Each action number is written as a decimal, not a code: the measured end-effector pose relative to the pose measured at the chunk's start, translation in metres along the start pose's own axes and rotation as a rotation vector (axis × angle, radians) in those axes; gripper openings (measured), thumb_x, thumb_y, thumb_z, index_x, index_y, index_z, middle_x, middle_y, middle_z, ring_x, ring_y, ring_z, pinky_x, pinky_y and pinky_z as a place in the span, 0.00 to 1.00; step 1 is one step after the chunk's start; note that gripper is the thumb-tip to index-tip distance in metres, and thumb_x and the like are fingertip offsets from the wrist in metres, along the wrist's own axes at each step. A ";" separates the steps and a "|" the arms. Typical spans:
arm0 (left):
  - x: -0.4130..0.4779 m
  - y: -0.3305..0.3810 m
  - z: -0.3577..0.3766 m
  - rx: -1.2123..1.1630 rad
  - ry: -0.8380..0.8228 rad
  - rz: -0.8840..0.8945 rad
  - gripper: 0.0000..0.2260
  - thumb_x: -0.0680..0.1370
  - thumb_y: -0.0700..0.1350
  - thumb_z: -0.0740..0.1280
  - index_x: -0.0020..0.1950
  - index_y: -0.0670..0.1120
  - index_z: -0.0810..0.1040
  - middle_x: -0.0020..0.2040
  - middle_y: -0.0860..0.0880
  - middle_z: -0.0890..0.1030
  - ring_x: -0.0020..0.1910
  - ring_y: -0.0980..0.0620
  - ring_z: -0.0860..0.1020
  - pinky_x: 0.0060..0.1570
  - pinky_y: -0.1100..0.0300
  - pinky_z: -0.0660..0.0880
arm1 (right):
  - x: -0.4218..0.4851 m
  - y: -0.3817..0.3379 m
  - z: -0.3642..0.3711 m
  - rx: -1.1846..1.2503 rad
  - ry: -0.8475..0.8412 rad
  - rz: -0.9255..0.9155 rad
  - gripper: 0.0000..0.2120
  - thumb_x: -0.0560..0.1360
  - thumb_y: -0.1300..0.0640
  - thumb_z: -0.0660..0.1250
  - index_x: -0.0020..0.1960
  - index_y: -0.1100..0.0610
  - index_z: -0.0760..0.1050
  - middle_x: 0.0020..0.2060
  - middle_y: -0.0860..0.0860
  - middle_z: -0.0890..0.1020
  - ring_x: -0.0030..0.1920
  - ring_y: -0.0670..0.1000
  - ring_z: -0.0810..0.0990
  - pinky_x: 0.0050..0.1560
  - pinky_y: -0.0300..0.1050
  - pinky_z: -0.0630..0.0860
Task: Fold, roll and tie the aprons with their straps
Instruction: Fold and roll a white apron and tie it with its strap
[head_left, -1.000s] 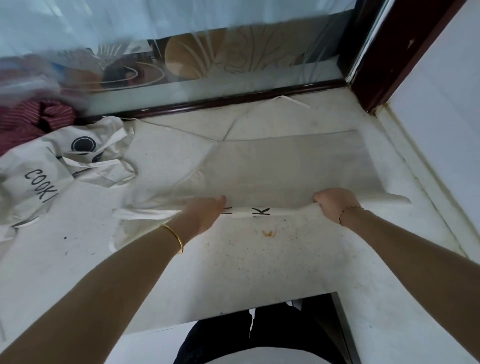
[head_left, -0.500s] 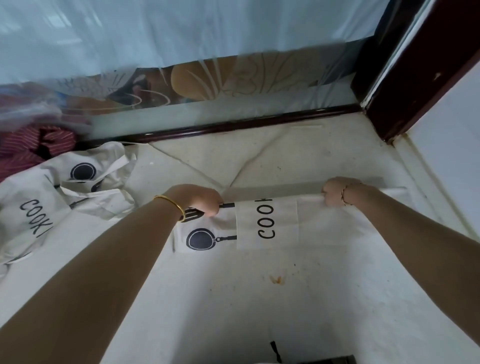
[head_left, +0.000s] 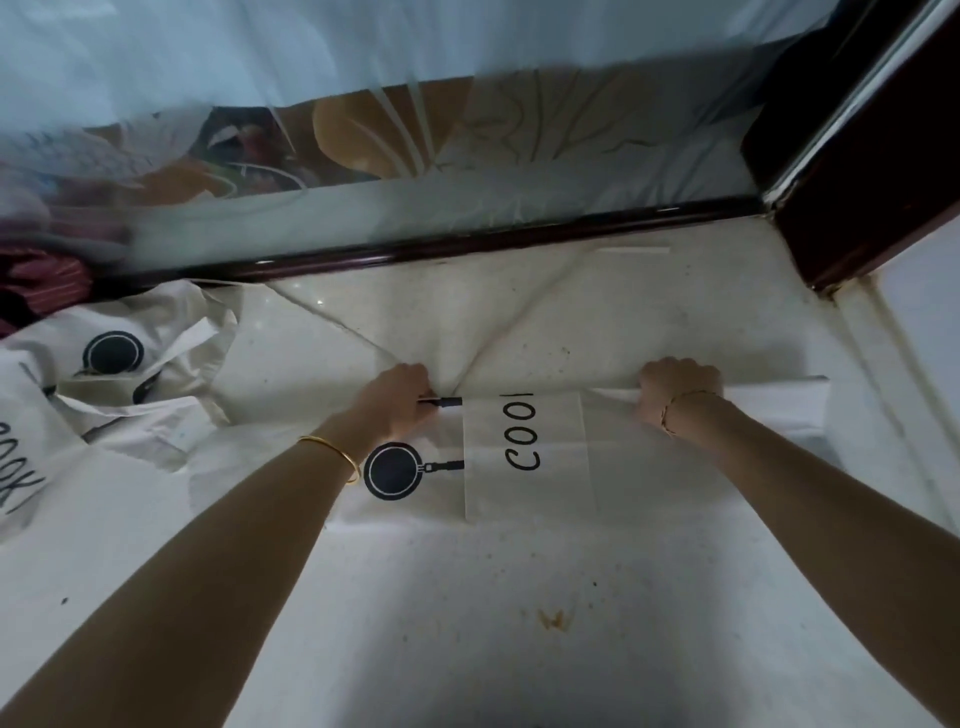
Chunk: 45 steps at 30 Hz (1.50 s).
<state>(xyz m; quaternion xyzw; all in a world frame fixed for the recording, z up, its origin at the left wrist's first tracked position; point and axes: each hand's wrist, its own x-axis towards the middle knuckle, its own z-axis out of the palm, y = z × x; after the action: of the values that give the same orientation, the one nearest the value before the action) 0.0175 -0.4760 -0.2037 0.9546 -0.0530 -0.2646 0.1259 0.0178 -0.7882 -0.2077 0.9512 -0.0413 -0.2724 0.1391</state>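
Note:
A cream apron (head_left: 524, 452) printed with a black pan and the letters "COO" lies folded flat on the pale floor in the middle of the head view. My left hand (head_left: 400, 397) is closed on the fold's far edge at its left end. My right hand (head_left: 675, 392) grips the same edge at the right end. Two thin straps (head_left: 332, 322) run from the fold toward the far wall in a V. The rest of the lettering is hidden under the fold.
A heap of more cream aprons (head_left: 104, 384) lies at the left, with red striped cloth (head_left: 47, 280) behind it. A glass panel with a dark base rail (head_left: 467, 244) closes the far side. A dark door frame (head_left: 852, 171) and a white wall (head_left: 930, 332) stand at the right.
Both hands carried the apron's near edge away from me and laid it over, so the printed side now faces up. The hands now rest farther toward the glass panel.

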 end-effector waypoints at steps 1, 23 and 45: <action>-0.002 0.000 0.003 0.007 0.043 0.005 0.13 0.76 0.46 0.65 0.55 0.39 0.72 0.55 0.40 0.75 0.54 0.40 0.74 0.52 0.48 0.73 | -0.003 -0.004 0.000 -0.018 0.034 0.032 0.13 0.74 0.56 0.63 0.58 0.56 0.74 0.51 0.53 0.77 0.54 0.55 0.76 0.50 0.47 0.69; -0.142 -0.144 0.032 -1.423 0.173 -0.778 0.18 0.79 0.52 0.63 0.60 0.44 0.59 0.51 0.40 0.73 0.42 0.41 0.78 0.33 0.47 0.78 | -0.124 -0.255 -0.001 0.642 -0.049 -0.357 0.32 0.70 0.49 0.70 0.67 0.57 0.59 0.60 0.59 0.66 0.53 0.58 0.74 0.49 0.49 0.76; -0.128 -0.195 0.020 -0.601 0.241 -0.441 0.19 0.75 0.45 0.70 0.59 0.37 0.68 0.49 0.43 0.75 0.44 0.45 0.74 0.40 0.54 0.70 | -0.130 -0.266 -0.004 0.544 -0.103 -0.228 0.47 0.66 0.51 0.76 0.74 0.48 0.49 0.63 0.58 0.60 0.51 0.60 0.74 0.47 0.48 0.76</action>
<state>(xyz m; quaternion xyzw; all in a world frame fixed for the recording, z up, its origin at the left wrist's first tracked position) -0.0959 -0.2707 -0.2097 0.8879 0.2486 -0.1749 0.3453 -0.0894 -0.5127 -0.2146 0.9370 -0.0129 -0.3130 -0.1546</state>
